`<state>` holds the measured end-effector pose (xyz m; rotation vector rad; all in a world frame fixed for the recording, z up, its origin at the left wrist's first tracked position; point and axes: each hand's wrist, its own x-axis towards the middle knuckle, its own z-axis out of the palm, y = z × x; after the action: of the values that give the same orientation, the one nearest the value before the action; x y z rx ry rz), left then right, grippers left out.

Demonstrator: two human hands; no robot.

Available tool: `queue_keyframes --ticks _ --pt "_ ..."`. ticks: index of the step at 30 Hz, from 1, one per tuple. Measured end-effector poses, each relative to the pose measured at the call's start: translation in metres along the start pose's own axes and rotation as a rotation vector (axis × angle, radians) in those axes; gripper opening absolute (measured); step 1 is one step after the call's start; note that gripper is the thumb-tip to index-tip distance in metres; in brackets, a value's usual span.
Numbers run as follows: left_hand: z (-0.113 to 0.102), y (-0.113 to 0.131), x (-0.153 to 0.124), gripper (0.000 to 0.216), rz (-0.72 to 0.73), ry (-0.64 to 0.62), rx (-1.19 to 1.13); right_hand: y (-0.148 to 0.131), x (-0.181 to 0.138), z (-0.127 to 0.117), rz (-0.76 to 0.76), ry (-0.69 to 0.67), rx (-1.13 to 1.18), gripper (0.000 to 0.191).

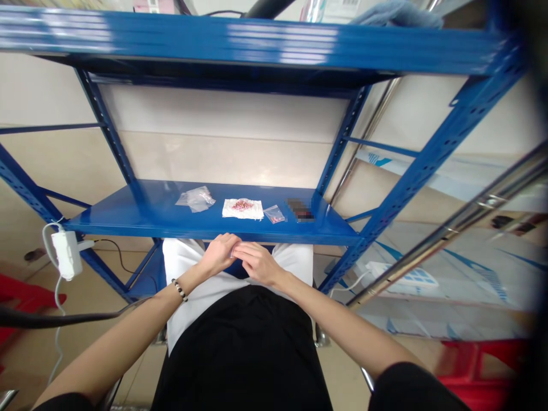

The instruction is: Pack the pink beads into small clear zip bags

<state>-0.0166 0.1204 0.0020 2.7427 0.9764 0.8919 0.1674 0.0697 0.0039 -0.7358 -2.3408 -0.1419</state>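
Note:
My left hand (219,253) and my right hand (256,262) meet just below the front edge of the blue shelf (141,214), over my lap. Their fingers are pinched together on something small and pale that I cannot make out. A beaded bracelet (180,290) circles my left wrist. On the shelf above the hands lie a crumpled clear plastic bag (197,198), a white cloth with a pile of small red pieces (242,208), and a small clear bag with red pieces (274,214).
A dark blurred object (300,210) lies at the shelf's right end. A white power adapter (66,254) with a cable hangs from the rack's left post. Blue uprights flank the shelf; a metal rail (449,228) slants at the right. Red stools stand on the floor.

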Motion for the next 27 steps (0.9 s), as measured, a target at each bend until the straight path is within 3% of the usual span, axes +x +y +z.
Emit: queue_keyframes --ticks 7,16,21,24,27 --pt "-0.002 0.003 0.004 0.011 0.159 -0.116 0.171 -0.006 0.004 -0.002 0.036 -0.272 -0.115 0.023" --pt "0.006 0.022 -0.003 0.010 0.309 -0.199 0.226 -0.016 -0.006 0.007 0.038 -0.467 -0.247 0.016" --pt "0.008 0.026 -0.005 0.013 0.318 -0.198 0.216 -0.019 -0.003 0.007 0.025 -0.468 -0.264 0.018" --pt "0.006 0.015 0.001 0.008 0.301 -0.201 0.206 -0.018 0.006 -0.002 0.015 -0.450 -0.270 0.017" --pt "0.000 -0.004 0.006 0.008 0.247 -0.132 0.193 -0.019 0.011 -0.012 0.022 -0.331 -0.265 0.020"
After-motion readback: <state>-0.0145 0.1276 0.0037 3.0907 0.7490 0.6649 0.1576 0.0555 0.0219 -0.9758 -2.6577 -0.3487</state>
